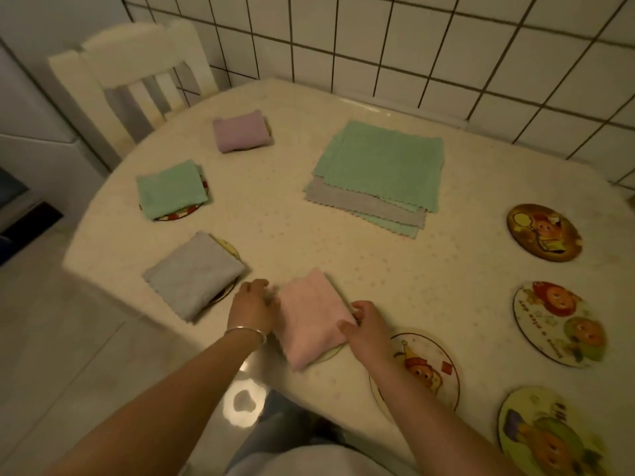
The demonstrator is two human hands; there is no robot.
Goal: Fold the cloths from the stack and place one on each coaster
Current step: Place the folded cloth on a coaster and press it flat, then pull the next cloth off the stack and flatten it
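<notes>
Head view shows the pink folded cloth [311,317] at the near table edge, lying on a coaster whose rim peeks out beneath it. My left hand [252,304] touches its left side, though I cannot tell its grip; my right hand [366,326] pinches the right edge. Farther off, the stack [376,175] waits, with four bare coasters at right, the nearest [417,369] just beside my right wrist. Releasing carelessly could, I judge, let the fold spring open or drag it off-centre.

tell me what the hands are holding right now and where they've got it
Both hold the folded pink cloth, which lies on a coaster: the left hand grips its left edge and the right hand pinches its right edge near the corner.
</notes>
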